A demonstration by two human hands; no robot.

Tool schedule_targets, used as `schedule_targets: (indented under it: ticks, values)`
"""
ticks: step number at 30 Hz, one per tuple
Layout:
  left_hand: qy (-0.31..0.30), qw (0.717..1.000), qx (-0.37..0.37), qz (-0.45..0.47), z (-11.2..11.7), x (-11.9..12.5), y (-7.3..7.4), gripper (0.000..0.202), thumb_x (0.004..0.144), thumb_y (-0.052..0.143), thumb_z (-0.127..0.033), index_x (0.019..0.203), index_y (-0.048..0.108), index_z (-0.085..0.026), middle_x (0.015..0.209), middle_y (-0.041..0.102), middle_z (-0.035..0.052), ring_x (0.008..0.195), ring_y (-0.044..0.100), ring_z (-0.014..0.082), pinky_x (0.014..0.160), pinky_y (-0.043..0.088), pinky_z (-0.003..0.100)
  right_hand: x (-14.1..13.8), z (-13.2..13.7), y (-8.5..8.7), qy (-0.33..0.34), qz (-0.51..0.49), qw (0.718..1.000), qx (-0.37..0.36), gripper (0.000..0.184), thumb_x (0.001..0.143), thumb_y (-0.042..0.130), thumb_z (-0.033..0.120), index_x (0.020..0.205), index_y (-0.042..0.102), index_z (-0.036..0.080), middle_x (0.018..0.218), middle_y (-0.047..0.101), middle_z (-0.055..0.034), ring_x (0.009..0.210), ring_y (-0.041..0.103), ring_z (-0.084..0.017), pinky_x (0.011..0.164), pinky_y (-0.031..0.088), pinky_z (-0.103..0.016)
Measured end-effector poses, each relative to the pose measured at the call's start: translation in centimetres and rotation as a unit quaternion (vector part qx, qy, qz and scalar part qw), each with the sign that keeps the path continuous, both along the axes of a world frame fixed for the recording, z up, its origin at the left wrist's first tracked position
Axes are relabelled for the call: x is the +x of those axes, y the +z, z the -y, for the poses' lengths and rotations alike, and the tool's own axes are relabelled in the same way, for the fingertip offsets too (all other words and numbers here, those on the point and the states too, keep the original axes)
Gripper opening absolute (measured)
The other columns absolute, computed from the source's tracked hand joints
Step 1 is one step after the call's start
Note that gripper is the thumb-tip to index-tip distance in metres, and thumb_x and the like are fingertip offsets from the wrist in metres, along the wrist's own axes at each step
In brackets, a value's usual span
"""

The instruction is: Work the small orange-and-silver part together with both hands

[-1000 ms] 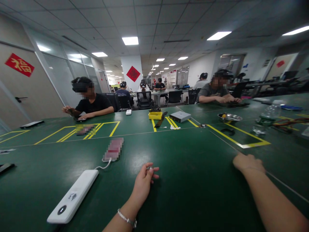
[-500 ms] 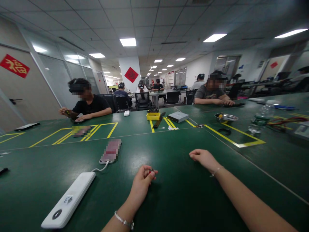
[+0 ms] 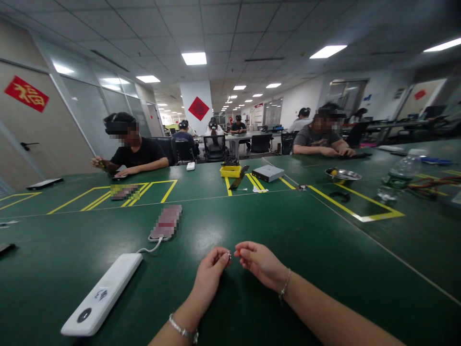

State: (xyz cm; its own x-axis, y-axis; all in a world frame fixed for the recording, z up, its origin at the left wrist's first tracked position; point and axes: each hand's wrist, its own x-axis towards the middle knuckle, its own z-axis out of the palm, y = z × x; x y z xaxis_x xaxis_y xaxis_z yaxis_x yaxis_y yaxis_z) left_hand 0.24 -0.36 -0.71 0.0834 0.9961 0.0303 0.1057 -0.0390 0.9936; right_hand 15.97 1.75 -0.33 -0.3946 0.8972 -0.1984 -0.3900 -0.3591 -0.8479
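Note:
My left hand (image 3: 212, 268) is closed in a pinch just above the green table (image 3: 144, 298). Between its thumb and fingers shows the tip of a small shiny metal piece (image 3: 229, 256), too small to name. Facing it, close but apart, my right hand (image 3: 262, 264) pinches a small orange-red piece (image 3: 238, 252). Most of that piece is hidden by the fingers. To the left of my hands lie a white power bank (image 3: 104, 293) and a phone (image 3: 166, 222), joined by a white cable (image 3: 149, 251).
Farther off are a yellow box (image 3: 230, 171) of dark parts, a grey drive (image 3: 268, 173), a metal bowl (image 3: 343, 174) and a plastic bottle (image 3: 401, 173). Yellow tape (image 3: 334, 207) marks the table. Two people sit across, handling things.
My right hand has moved left and towards me, from the right of the table to beside my left hand. Orange-red now shows at its fingertips. My left hand has stayed nearly in place.

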Motion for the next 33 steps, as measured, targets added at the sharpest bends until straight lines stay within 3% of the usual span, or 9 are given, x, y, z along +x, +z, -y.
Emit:
schedule_targets:
  ticks: [4, 8, 11, 14, 24, 29, 33]
  values:
    - [0.010, 0.999, 0.017, 0.031, 0.0, -0.1, -0.1, 0.019, 0.069, 0.057, -0.030, 0.083, 0.056, -0.018, 0.073, 0.060, -0.0008, 0.071, 0.055, 0.0135, 0.064, 0.040, 0.023, -0.1, 0.1, -0.6, 0.039, -0.009, 0.999, 0.011, 0.029, 0.066, 0.063, 0.036, 0.081, 0.058, 0.011, 0.064, 0.056, -0.0008, 0.053, 0.048, -0.006, 0.052, 0.037, -0.020]
    - [0.026, 0.999, 0.039, -0.006, 0.2, -0.1, 0.0, 0.019, 0.066, 0.059, -0.026, 0.083, 0.057, -0.018, 0.076, 0.060, -0.0008, 0.067, 0.054, 0.0126, 0.064, 0.041, 0.023, -0.6, 0.2, -0.7, 0.039, -0.033, 0.999, 0.002, 0.030, 0.063, 0.067, 0.032, 0.084, 0.058, 0.012, 0.065, 0.056, -0.0006, 0.056, 0.049, -0.007, 0.055, 0.037, -0.021]
    - [0.047, 0.993, 0.065, -0.081, 0.4, -0.1, 0.0, 0.017, 0.065, 0.059, -0.024, 0.081, 0.059, -0.019, 0.074, 0.059, -0.0018, 0.059, 0.051, 0.0113, 0.058, 0.040, 0.023, -0.6, 0.3, -0.6, 0.015, -0.034, 0.999, 0.005, 0.027, 0.061, 0.068, 0.031, 0.078, 0.055, 0.014, 0.062, 0.056, 0.0004, 0.055, 0.048, -0.007, 0.055, 0.036, -0.021]
    - [0.058, 0.980, 0.133, -0.136, 0.6, 0.1, 0.0, 0.014, 0.065, 0.059, -0.020, 0.079, 0.060, -0.020, 0.074, 0.058, -0.0018, 0.065, 0.052, 0.0127, 0.061, 0.041, 0.024, -0.7, 0.4, -0.6, -0.008, -0.025, 1.000, 0.018, 0.025, 0.062, 0.067, 0.033, 0.068, 0.053, 0.013, 0.060, 0.055, 0.0005, 0.055, 0.048, -0.007, 0.055, 0.035, -0.021]
    - [0.087, 0.935, 0.245, -0.240, 0.9, 0.6, 0.1, 0.012, 0.068, 0.058, -0.018, 0.080, 0.058, -0.020, 0.075, 0.058, -0.0001, 0.071, 0.053, 0.0159, 0.060, 0.043, 0.028, -2.4, 1.2, -0.8, -0.117, 0.008, 0.991, 0.058, 0.027, 0.055, 0.071, 0.032, 0.063, 0.055, 0.012, 0.062, 0.058, -0.0006, 0.058, 0.051, -0.009, 0.059, 0.039, -0.024]
    - [0.096, 0.910, 0.294, -0.274, 1.2, 0.6, 0.1, 0.011, 0.070, 0.057, -0.018, 0.080, 0.058, -0.021, 0.077, 0.058, 0.0005, 0.074, 0.054, 0.0170, 0.065, 0.044, 0.031, -2.9, 2.1, -0.5, -0.164, -0.041, 0.986, 0.011, 0.036, 0.063, 0.062, 0.045, 0.071, 0.062, 0.009, 0.070, 0.062, -0.0070, 0.070, 0.057, -0.015, 0.069, 0.042, -0.028]
    - [0.123, 0.901, 0.307, -0.280, 1.4, 0.7, 0.2, 0.011, 0.071, 0.057, -0.019, 0.082, 0.058, -0.021, 0.078, 0.058, 0.0006, 0.077, 0.054, 0.0173, 0.068, 0.044, 0.033, -3.3, 3.1, 0.3, -0.167, -0.085, 0.982, -0.038, 0.037, 0.063, 0.064, 0.043, 0.077, 0.064, 0.009, 0.082, 0.063, -0.0102, 0.077, 0.057, -0.016, 0.073, 0.043, -0.028]
